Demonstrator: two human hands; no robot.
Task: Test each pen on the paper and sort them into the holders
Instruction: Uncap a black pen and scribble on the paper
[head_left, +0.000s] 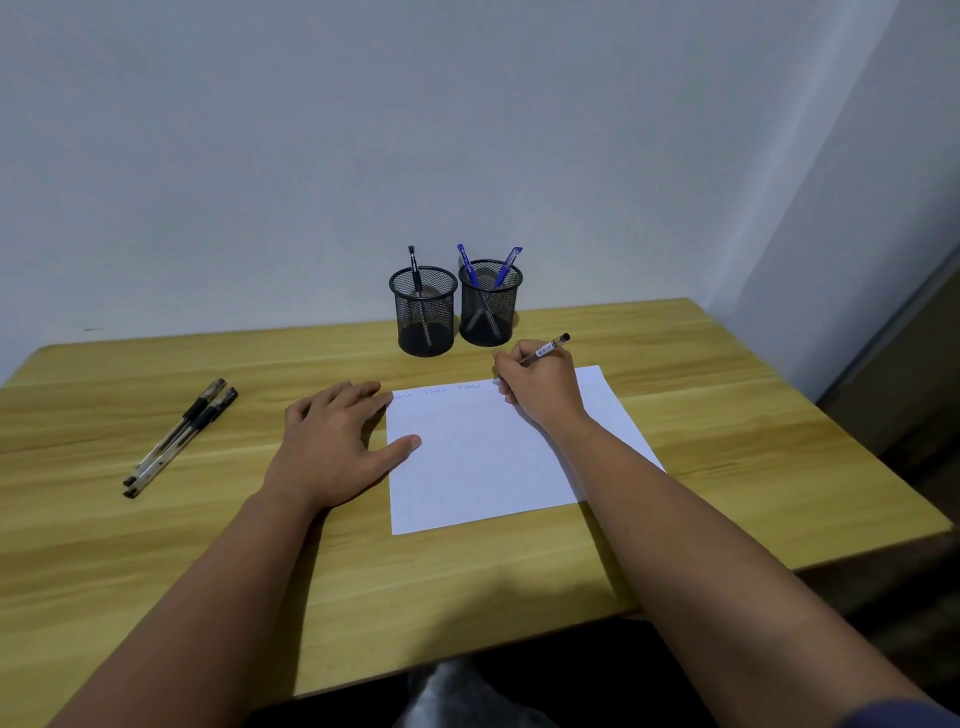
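A white sheet of paper (483, 457) lies on the wooden desk, with three faint scribbles along its far edge. My right hand (540, 384) grips a black-capped pen (551, 347), its tip down at the paper's far edge, right of the scribbles. My left hand (332, 441) lies flat with fingers spread, pressing the paper's left edge. Two black mesh holders stand at the back: the left holder (423, 312) has one black pen, the right holder (490, 304) has two blue pens. Two black pens (179, 439) lie side by side at the desk's left.
The wooden desk (208, 545) meets a plain wall at the back. Its right edge drops off near a dark floor area (893, 415). My knee shows below the front edge.
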